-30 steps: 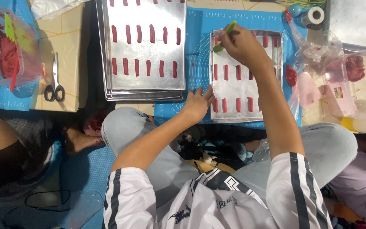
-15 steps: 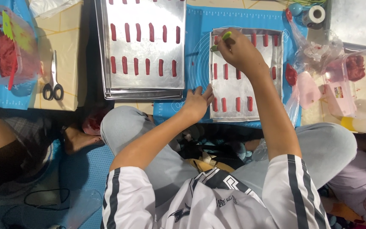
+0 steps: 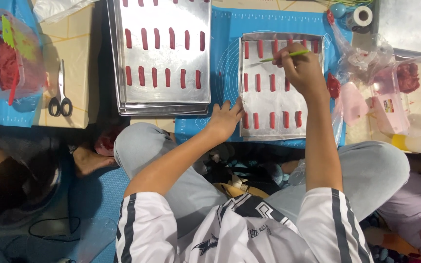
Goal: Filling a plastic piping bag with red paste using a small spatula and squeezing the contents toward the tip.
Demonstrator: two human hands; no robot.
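A small metal tray (image 3: 266,104) lies on a blue mat (image 3: 227,44) in front of me, holding several short red strips (image 3: 257,82) in rows. My right hand (image 3: 302,68) is over the tray's upper part and holds a thin green stick (image 3: 281,57) that points left across the strips. My left hand (image 3: 225,118) rests with fingers apart on the tray's lower left edge. I sit cross-legged in grey trousers.
A larger stack of metal trays (image 3: 164,95) with red strips lies to the left. Scissors (image 3: 60,100) rest on a cardboard box (image 3: 76,58). A clear tub of red paste (image 3: 6,58) is far left; plastic containers (image 3: 405,92), bags and a tape roll (image 3: 361,15) are right. Another person sits at left.
My right hand with the green stick has shifted slightly right and down over the small tray. The left hand stays on the tray's corner.
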